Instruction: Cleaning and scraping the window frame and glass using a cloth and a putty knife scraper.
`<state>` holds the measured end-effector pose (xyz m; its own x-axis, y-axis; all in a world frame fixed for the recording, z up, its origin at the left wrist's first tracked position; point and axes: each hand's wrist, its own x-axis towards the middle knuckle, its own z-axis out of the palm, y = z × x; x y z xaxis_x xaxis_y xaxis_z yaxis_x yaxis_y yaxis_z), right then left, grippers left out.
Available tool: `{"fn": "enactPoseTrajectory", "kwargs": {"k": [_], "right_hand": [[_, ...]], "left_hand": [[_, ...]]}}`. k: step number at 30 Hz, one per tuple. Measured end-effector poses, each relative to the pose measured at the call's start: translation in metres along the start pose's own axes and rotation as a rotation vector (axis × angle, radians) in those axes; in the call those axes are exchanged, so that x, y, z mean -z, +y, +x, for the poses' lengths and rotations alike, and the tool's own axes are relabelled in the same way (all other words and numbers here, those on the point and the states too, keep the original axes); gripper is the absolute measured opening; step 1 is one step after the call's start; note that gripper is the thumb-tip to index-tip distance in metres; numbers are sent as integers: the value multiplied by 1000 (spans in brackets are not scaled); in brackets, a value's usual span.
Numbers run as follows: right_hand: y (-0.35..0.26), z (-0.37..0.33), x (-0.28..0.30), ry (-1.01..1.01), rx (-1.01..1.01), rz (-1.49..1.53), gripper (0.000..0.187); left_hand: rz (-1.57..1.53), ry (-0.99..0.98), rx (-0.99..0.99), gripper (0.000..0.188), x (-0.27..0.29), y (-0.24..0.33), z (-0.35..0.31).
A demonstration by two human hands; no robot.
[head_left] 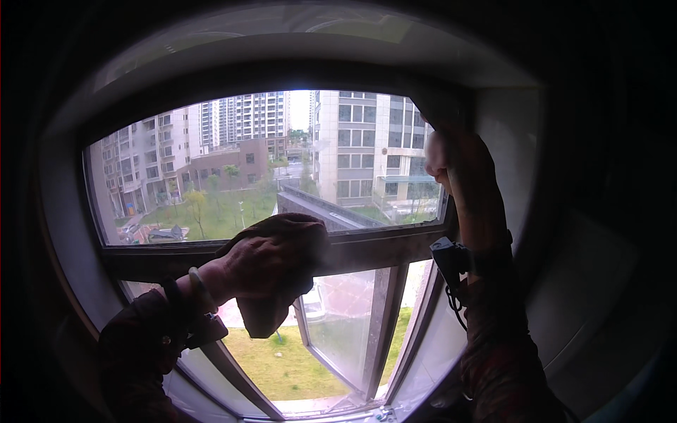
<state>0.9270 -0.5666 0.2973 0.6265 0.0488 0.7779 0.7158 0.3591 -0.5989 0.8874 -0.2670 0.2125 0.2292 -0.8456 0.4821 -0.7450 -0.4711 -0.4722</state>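
A dark cloth (264, 321) hangs in folds from my left hand (257, 264), which is closed over it. The hand lies with its back toward me at the horizontal rail (374, 247) of the window frame, left of the middle. My right hand (451, 151) is raised at the right upright of the frame, beside the upper pane (233, 166). Shadow and blur hide most of its fingers, so I cannot make out whether they grip the frame. A pale bangle (202, 289) circles my left wrist.
Below the rail, a sash (342, 331) stands swung outward, with grass visible outside. Pale reveal walls (508, 155) close in at both sides. A small device (449, 257) with a dark cable is strapped to my right forearm. Tall buildings (356, 141) stand outside.
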Motion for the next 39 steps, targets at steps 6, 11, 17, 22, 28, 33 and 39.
{"fn": "enactPoseTrajectory", "kwargs": {"k": [6, 11, 17, 22, 28, 33, 39], "right_hand": [[30, -30, 19, 77, -172, 237, 21], [59, -129, 12, 141, -273, 179, 24], [72, -197, 62, 244, -390, 116, 20], [62, -218, 70, 259, -455, 52, 24], [67, -228, 77, 216, -449, 62, 29], [72, -238, 83, 266, -388, 8, 30], [70, -245, 87, 203, -426, 16, 31]], "left_hand": [[11, -1, 117, 37, -3, -10, -3], [-111, 404, 374, 38, 58, -11, 70], [-265, 290, 197, 25, 54, -61, 171], [-105, 327, 90, 23, 36, -47, 204], [205, 282, 81, 28, 5, -61, 268], [430, 437, -75, 28, -15, -71, 293], [336, 283, 301, 37, 66, -21, 201]]}}
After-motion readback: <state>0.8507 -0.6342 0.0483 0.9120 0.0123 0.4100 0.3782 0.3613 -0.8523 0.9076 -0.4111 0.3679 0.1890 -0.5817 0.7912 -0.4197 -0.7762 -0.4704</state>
